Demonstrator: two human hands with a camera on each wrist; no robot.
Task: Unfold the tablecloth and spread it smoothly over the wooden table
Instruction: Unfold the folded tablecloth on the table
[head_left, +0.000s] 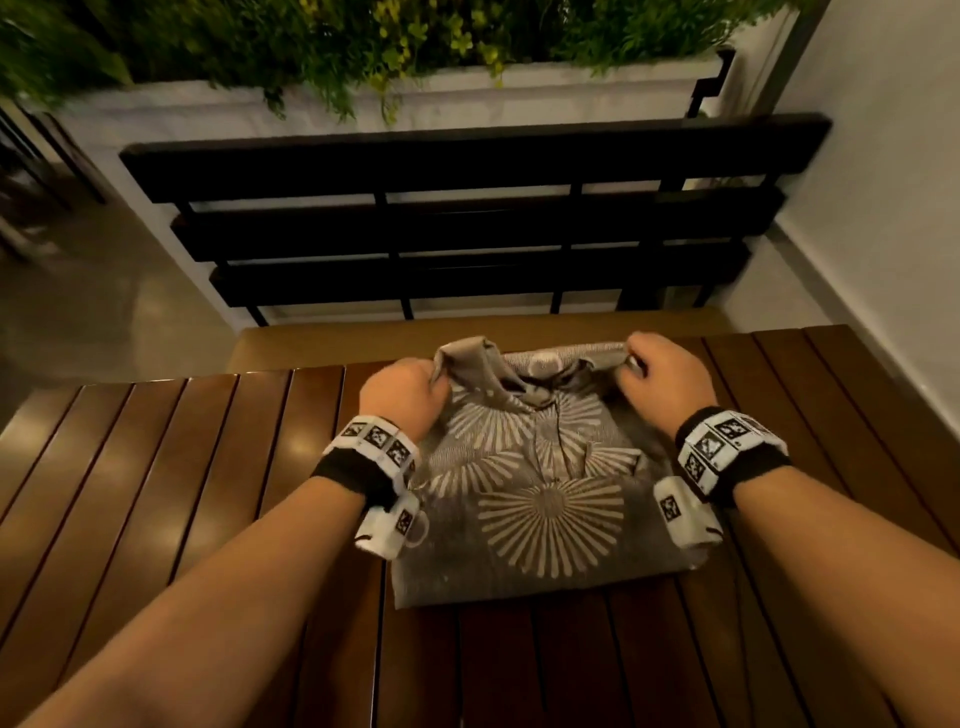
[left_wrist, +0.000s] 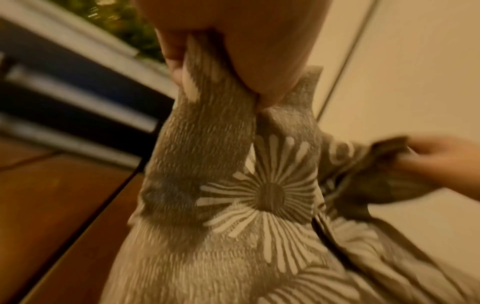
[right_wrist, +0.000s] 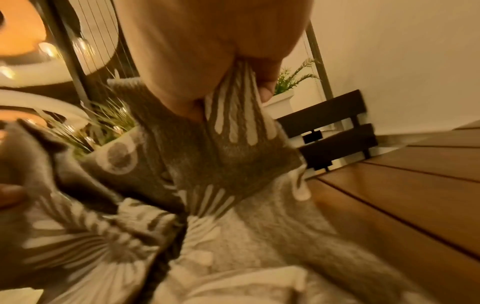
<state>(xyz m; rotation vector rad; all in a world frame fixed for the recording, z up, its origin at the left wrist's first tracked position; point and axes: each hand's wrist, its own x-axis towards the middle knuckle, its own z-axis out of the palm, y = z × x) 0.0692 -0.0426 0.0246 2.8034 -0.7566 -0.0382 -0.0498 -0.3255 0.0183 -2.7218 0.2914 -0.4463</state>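
Two hands work one folded tablecloth (head_left: 530, 499) at the centre of the slatted wooden surface (head_left: 156, 467). Left hand (head_left: 400, 395) at ten o'clock and right hand (head_left: 670, 379) at two o'clock each pinch its far edge, likely to lift a fold open. Left wrist view: grip clenched on cloth. Right wrist view: likewise.

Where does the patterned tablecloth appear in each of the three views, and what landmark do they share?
Head: tablecloth lies centre on the table, far edge pinched by both hands.
Left wrist: tablecloth hangs from the left hand, filling the centre.
Right wrist: tablecloth fills centre and lower left.
Shared landmark: dark slatted bench.
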